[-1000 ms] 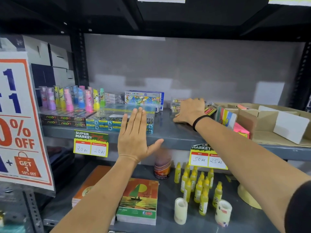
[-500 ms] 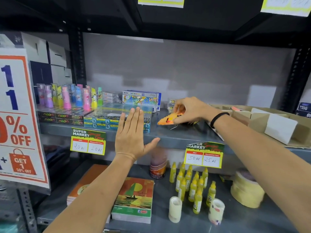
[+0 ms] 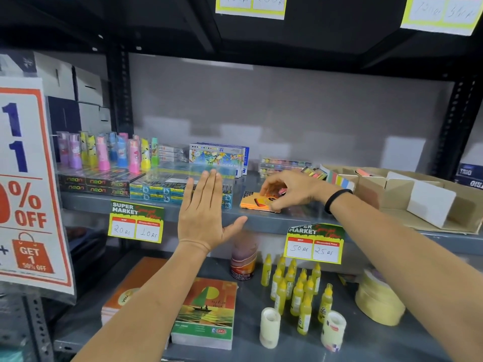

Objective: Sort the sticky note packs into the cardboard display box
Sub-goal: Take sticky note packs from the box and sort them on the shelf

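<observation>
An orange sticky note pack lies flat on the grey middle shelf near its front edge. My right hand reaches over it, fingers and thumb curled around its right end. More packs in pastel stripes lean at the left end of the cardboard display box, which stands on the same shelf to the right, with a white divider inside. My left hand is held up flat and open in front of the shelf edge, holding nothing.
Left of the orange pack are stacked blue pen boxes, an oil pastel box and neon boxes. The lower shelf holds several glue bottles, tape rolls and notebooks. A sale poster hangs at the left.
My right hand took the orange pack from beside the box, carried it left and brought it down onto the shelf front. My left hand stayed raised and open.
</observation>
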